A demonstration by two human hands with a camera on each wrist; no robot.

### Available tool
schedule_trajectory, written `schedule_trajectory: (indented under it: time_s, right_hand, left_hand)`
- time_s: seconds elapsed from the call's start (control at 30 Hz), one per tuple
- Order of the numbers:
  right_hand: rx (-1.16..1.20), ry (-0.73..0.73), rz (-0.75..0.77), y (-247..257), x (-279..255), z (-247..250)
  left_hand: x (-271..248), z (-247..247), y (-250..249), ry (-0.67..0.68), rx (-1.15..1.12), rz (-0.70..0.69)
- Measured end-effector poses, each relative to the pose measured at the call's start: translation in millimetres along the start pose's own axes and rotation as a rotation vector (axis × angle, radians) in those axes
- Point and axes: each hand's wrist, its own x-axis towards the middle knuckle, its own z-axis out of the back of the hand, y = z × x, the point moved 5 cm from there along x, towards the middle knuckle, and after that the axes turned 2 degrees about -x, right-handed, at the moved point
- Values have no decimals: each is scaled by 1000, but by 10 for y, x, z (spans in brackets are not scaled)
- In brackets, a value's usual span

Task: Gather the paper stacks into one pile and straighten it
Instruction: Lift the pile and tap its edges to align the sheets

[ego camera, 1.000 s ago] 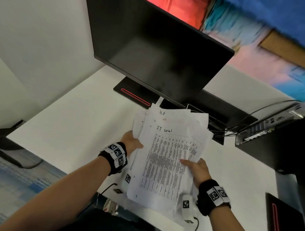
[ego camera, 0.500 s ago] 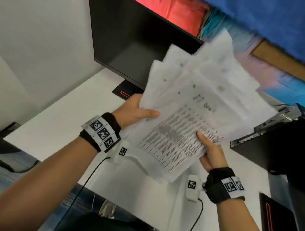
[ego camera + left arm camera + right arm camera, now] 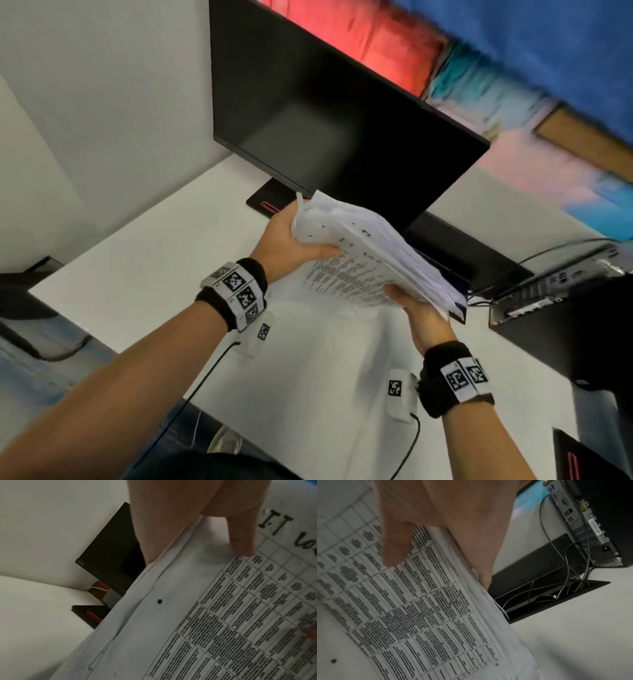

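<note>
Head cam: I see the pile [image 3: 363,260] held tilted above the desk [image 3: 144,274], at 6 o'clock from the monitor [image 3: 325,130]. Left hand [image 3: 291,246] grips its 9 o'clock edge, right hand [image 3: 424,318] its 4 o'clock edge.
L wrist: thumb [image 3: 240,538] pressed on top sheet.
R wrist: thumb [image 3: 397,545] on top, fingers under; PC [image 3: 599,520] at 2 o'clock.

Open white tabletop [image 3: 144,281] lies bare along the near and left edges, an easy way through. Toward the far edge the dark monitor [image 3: 325,120] and its base [image 3: 270,202] wall things off, while cables [image 3: 556,588] and the computer box [image 3: 565,284] crowd the far right corner.
</note>
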Motion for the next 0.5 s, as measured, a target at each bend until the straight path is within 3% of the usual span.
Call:
schedule_trajectory:
  time_s: [0.1, 0.2, 0.37, 0.5]
  right_hand:
    - [78, -54, 67, 145, 20, 32]
    - [223, -13, 168, 335, -5, 37]
    - [180, -22, 86, 148, -135, -107]
    - [158, -101, 68, 53, -117, -40]
  left_hand:
    - [45, 59, -21, -107, -13, -5]
    - [70, 112, -82, -175, -67, -48]
    - [69, -110, 265, -74, -87, 200]
    - [107, -194, 193, -52, -37, 176]
